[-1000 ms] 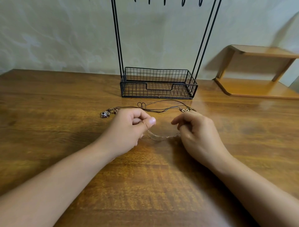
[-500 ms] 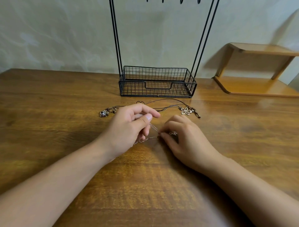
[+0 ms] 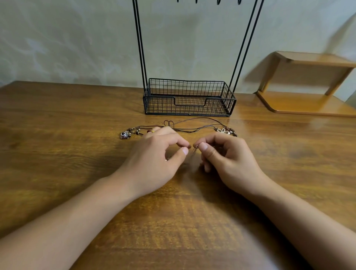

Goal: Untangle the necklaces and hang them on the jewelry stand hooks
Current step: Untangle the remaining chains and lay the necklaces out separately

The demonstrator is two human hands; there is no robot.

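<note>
A thin silver chain necklace hangs blurred between my two hands at the table's middle. My right hand pinches its upper end between thumb and forefinger. My left hand is close beside it with thumb and forefinger nearly touching; whether it grips the chain is unclear. Behind the hands lies a brown cord necklace with a metal charm at its left end and a flower pendant at its right. The black wire jewelry stand rises at the back, its hooks cut off by the top edge.
The wooden table spreads all around. A small wooden shelf sits at the back right against the wall. The stand's basket base holds nothing visible.
Both hands have come together and lifted slightly. The chain, first stretched low between them on the table, now dangles from my right fingertips. The flower pendant has become uncovered.
</note>
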